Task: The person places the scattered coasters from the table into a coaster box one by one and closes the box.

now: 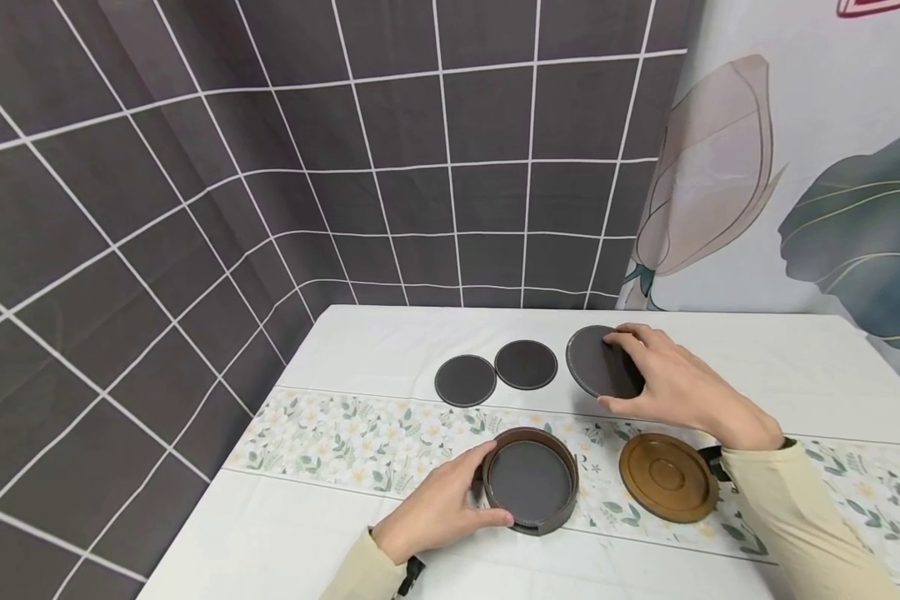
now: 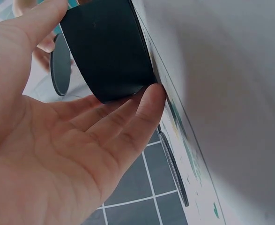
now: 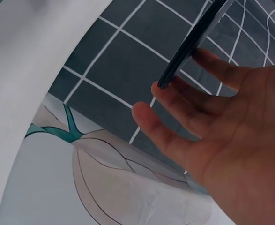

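Observation:
My left hand grips the side of a round dark coaster holder, thumb at its near rim and fingers round its far left. Inside the holder lies a dark round coaster. In the left wrist view the holder's dark outer wall sits between thumb and fingers. My right hand pinches another dark coaster by its edge, raised and tilted above the table's back right. From the right wrist view, that coaster appears edge-on at the fingertips.
Two dark coasters lie flat side by side behind the holder. A brown round wooden lid or saucer lies right of the holder, below my right forearm. The white table has a floral strip and meets a dark tiled-pattern curtain.

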A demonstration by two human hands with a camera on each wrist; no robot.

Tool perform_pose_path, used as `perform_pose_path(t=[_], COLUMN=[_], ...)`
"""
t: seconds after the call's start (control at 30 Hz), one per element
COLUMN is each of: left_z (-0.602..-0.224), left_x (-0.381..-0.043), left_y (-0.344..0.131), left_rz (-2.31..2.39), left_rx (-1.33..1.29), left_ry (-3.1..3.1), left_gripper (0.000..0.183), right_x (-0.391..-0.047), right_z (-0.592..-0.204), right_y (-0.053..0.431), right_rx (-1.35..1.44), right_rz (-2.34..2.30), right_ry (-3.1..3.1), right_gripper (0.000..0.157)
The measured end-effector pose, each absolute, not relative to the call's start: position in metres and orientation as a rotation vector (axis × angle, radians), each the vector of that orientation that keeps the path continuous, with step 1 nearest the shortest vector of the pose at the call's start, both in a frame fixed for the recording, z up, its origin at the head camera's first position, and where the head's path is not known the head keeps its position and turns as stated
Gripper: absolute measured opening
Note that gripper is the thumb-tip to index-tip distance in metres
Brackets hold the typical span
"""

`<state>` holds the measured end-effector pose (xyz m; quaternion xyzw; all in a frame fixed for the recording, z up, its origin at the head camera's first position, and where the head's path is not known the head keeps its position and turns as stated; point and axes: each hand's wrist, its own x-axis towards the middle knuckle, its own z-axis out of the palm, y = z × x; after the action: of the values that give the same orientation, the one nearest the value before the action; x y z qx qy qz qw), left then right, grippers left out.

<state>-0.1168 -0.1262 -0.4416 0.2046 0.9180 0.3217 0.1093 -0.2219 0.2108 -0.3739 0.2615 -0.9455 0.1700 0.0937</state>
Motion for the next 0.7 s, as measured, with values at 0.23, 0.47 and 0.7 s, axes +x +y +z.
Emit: perform_pose_path(t=[0.23, 0.47, 0.7], left_z=[-0.442, -0.443, -0.442], left_x=[-0.116, -0.117, -0.116], left_y=[-0.126, -0.126, -0.126], left_rz=[0.945, 0.95, 0.942], left_rx=[0.617, 0.611, 0.611], left_ry=[2.71, 2.711, 2.716], left_gripper=[0.097, 0.098, 0.097], right_x=[-0.217, -0.212, -0.208], right_z=[-0.372, -0.371, -0.37], right_y=[0.208, 0.204, 0.199], right_rx=[0.847, 0.877, 0.929], right_rz=[0.5, 0.494, 0.48], right_ry=[-2.769, -2.791, -2.778], right_gripper=[0.085, 0.084, 0.081])
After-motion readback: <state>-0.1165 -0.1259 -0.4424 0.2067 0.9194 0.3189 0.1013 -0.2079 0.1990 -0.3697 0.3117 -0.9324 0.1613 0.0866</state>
